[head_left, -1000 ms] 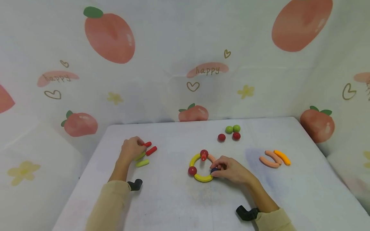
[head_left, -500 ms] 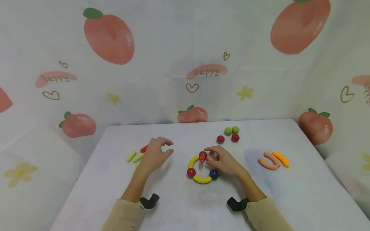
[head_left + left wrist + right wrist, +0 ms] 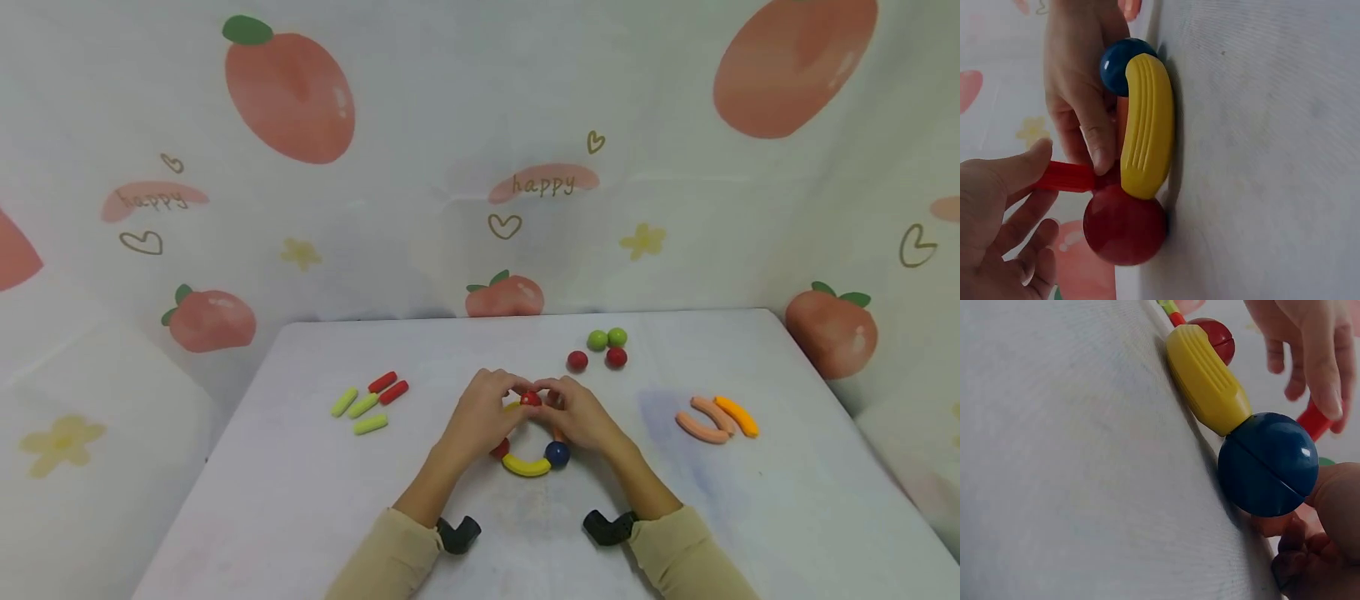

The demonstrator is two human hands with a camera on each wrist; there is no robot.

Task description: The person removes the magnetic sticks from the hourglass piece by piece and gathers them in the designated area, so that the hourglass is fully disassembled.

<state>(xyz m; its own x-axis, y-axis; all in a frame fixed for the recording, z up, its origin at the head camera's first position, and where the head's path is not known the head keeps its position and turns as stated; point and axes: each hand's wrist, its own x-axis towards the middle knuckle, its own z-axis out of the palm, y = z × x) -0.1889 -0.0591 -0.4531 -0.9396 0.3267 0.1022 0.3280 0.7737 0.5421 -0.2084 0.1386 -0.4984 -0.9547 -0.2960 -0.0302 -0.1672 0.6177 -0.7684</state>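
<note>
A ring of balls joined by curved rods lies mid-table: a blue ball (image 3: pixel 557 454), a red ball (image 3: pixel 1124 230) at its left, a yellow curved rod (image 3: pixel 527 467) between them. On the ring's far side, another red ball (image 3: pixel 1107 179), mostly hidden in the left wrist view, bears a short red rod (image 3: pixel 1067 177) pointing up. My left hand (image 3: pixel 482 414) pinches this rod between thumb and finger. Across from it, my right hand (image 3: pixel 583 414) holds the far red ball between thumb and fingers. A pinkish-orange curved rod (image 3: pixel 1122 119) on the right side is partly covered.
Left of the ring lie several short rods, including a red rod (image 3: pixel 393 392) and a light green rod (image 3: pixel 371 424). Loose green balls (image 3: pixel 597 340) and red balls (image 3: pixel 577 361) sit at the back. Pinkish curved rods (image 3: pixel 701 428) and an orange one (image 3: pixel 737 416) lie right.
My left hand has come from the loose short rods rightward to the ring and taken hold of the upright red rod. My right hand has moved from the blue ball to the far red ball.
</note>
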